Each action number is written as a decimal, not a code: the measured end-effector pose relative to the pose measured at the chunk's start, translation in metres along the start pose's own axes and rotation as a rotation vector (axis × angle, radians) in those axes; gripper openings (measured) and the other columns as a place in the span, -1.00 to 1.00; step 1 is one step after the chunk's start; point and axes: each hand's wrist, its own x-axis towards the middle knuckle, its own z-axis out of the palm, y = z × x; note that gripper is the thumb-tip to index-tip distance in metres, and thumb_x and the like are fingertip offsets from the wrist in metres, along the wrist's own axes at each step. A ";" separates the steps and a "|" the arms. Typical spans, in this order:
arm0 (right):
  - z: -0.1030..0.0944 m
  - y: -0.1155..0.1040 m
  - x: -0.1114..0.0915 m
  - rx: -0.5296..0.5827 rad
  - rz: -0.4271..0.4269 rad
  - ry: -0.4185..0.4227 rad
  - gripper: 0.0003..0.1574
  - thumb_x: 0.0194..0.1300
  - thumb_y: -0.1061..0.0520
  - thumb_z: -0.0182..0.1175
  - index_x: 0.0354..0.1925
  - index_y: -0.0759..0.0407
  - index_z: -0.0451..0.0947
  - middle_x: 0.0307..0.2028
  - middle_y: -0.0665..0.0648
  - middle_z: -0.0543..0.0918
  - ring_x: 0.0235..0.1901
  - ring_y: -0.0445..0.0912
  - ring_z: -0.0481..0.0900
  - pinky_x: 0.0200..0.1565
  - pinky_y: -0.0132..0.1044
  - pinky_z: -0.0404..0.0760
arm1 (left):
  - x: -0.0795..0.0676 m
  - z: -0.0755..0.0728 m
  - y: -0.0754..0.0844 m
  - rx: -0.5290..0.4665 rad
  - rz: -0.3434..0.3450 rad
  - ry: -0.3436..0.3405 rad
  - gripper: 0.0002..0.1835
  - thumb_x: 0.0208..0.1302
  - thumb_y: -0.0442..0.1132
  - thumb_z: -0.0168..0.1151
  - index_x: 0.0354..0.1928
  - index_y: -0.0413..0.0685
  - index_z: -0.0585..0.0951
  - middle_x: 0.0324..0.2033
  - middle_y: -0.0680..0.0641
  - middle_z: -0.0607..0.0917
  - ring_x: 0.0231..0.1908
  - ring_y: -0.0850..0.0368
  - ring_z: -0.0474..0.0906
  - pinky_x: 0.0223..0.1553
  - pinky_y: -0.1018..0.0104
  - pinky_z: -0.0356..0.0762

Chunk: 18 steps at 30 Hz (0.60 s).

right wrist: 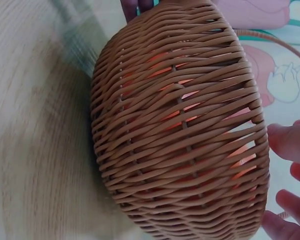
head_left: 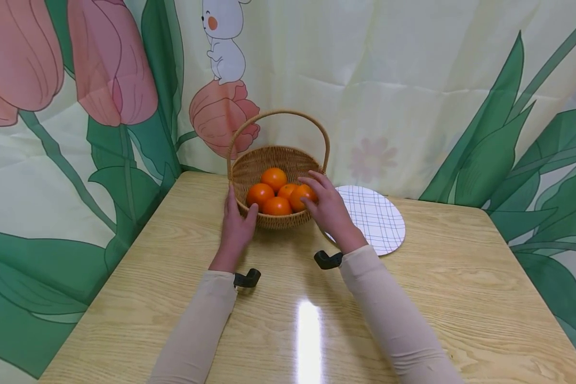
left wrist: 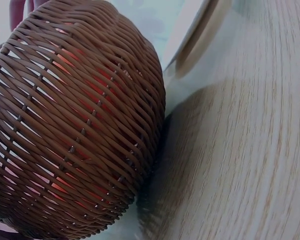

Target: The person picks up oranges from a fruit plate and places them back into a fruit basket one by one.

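Note:
A woven wicker basket [head_left: 280, 220] with a tall arched handle stands at the back of the table, with several oranges [head_left: 273, 177] inside. My left hand [head_left: 237, 224] rests against the basket's left side, its thumb by the front rim and its fingers along the outside. Over the right rim, my right hand [head_left: 328, 208] reaches with bent, spread fingers beside the rightmost orange [head_left: 301, 198]. In the right wrist view those fingers [right wrist: 290, 145] are apart, with no fruit visible between them. Orange patches show through the weave of the basket [left wrist: 85, 115] in the left wrist view.
A round white plate or mat [head_left: 372, 218] with a blue grid pattern lies right of the basket, partly behind my right forearm. A curtain [head_left: 389, 106] printed with tulips hangs right behind the wooden table [head_left: 441, 298].

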 end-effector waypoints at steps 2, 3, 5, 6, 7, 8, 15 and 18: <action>0.000 0.001 -0.002 -0.013 -0.002 0.006 -0.47 0.29 0.14 0.26 0.23 0.03 0.48 0.36 0.17 0.32 0.29 0.18 0.38 0.21 0.03 0.48 | 0.001 0.001 0.001 0.002 0.000 -0.006 -0.10 0.38 0.10 0.04 0.53 0.40 -0.30 0.54 -0.05 -0.11 0.49 -0.18 -0.08 0.42 -0.20 0.03; -0.001 0.002 -0.002 -0.016 -0.001 0.010 -0.48 0.30 0.14 0.25 0.22 0.04 0.49 0.36 0.18 0.33 0.27 0.18 0.39 0.20 0.03 0.48 | 0.001 0.001 0.001 0.000 -0.003 -0.008 -0.10 0.37 0.10 0.05 0.53 0.39 -0.29 0.54 -0.05 -0.11 0.49 -0.18 -0.08 0.42 -0.20 0.02; -0.001 0.002 -0.004 -0.020 0.003 0.012 -0.51 0.31 0.12 0.24 0.21 0.05 0.50 0.35 0.18 0.33 0.27 0.19 0.40 0.21 0.04 0.47 | 0.002 0.001 0.002 -0.004 -0.016 -0.011 -0.11 0.38 0.10 0.04 0.53 0.39 -0.29 0.54 -0.04 -0.11 0.50 -0.18 -0.09 0.42 -0.20 0.01; -0.002 0.002 -0.006 -0.021 0.008 0.011 -0.52 0.32 0.11 0.23 0.21 0.05 0.50 0.35 0.18 0.33 0.28 0.19 0.39 0.22 0.05 0.46 | 0.002 0.000 0.002 -0.003 -0.025 -0.016 -0.11 0.38 0.10 0.04 0.53 0.40 -0.29 0.54 -0.04 -0.11 0.50 -0.18 -0.09 0.42 -0.20 0.00; -0.002 0.003 -0.007 -0.023 0.013 0.008 -0.52 0.33 0.10 0.22 0.21 0.05 0.50 0.35 0.18 0.33 0.29 0.18 0.38 0.23 0.05 0.45 | 0.002 0.000 0.002 -0.003 -0.037 -0.018 -0.11 0.38 0.12 0.04 0.53 0.41 -0.30 0.54 -0.03 -0.12 0.50 -0.17 -0.10 0.43 -0.20 0.00; -0.003 0.003 -0.008 -0.023 0.017 0.006 -0.52 0.34 0.09 0.21 0.21 0.06 0.49 0.35 0.18 0.34 0.29 0.18 0.38 0.24 0.05 0.44 | 0.003 -0.001 0.002 -0.001 -0.043 -0.023 -0.11 0.38 0.12 0.03 0.52 0.42 -0.30 0.54 -0.04 -0.13 0.50 -0.18 -0.10 0.42 -0.21 -0.01; -0.009 0.005 -0.013 -0.059 0.038 0.002 -0.50 0.38 0.05 0.17 0.24 0.12 0.46 0.33 0.22 0.36 0.31 0.17 0.35 0.30 0.08 0.36 | 0.006 -0.008 0.002 0.015 -0.061 -0.035 -0.11 0.39 0.15 0.01 0.52 0.43 -0.32 0.54 -0.04 -0.15 0.50 -0.18 -0.13 0.43 -0.19 -0.03; -0.012 0.007 -0.014 -0.069 0.044 -0.005 -0.46 0.38 0.02 0.15 0.28 0.11 0.42 0.34 0.24 0.34 0.32 0.18 0.33 0.31 0.09 0.34 | 0.007 -0.013 0.002 0.065 -0.025 -0.028 -0.11 0.39 0.15 0.01 0.53 0.33 -0.31 0.54 -0.11 -0.16 0.49 -0.23 -0.08 0.42 -0.21 0.01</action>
